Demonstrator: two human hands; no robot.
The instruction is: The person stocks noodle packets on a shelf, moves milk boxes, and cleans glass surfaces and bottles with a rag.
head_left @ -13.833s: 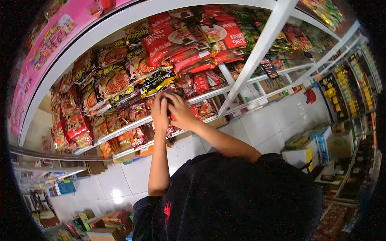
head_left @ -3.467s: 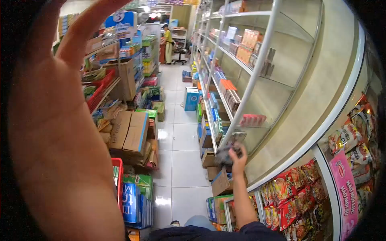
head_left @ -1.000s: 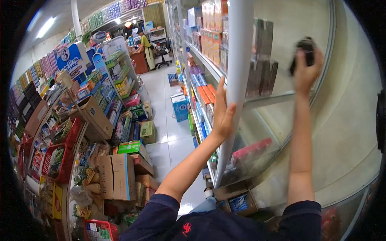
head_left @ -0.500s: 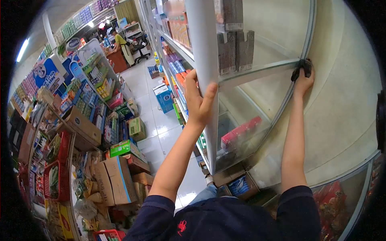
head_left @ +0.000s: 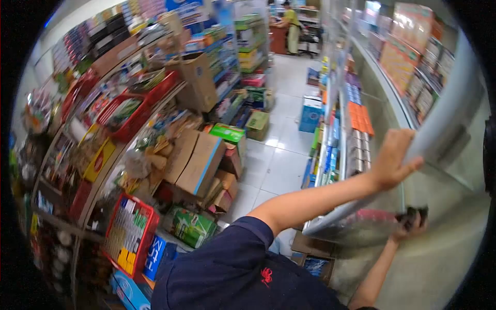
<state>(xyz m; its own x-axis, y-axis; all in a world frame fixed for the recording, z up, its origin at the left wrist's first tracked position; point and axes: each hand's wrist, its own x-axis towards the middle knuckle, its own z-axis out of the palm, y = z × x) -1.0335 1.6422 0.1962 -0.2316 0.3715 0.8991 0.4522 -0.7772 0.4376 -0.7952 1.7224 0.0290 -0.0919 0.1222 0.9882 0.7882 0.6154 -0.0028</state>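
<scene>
My left hand [head_left: 395,161] grips the pale upright post [head_left: 457,106] at the corner of a glass display cabinet, with the thumb on the near side. Lower and to the right, my right hand [head_left: 405,232] is closed on a crumpled black cloth [head_left: 412,217], held at the cabinet's glass side. Motion blurs the cloth, and its contact with the pane is hard to make out. Close to it, a long pink package [head_left: 377,214] lies low inside the cabinet.
Cartons [head_left: 408,51] fill the upper cabinet shelf. A tiled aisle [head_left: 281,150] runs away to the left, with a blue box [head_left: 310,114] on it. Across stand crowded shelves, a large cardboard box [head_left: 194,163] and a red basket [head_left: 129,235]. A person [head_left: 290,26] stands far back.
My view has swung left, so the cabinet sits further right. My right hand and the black cloth have moved down from shelf level to near the pink package. My left hand stays on the post.
</scene>
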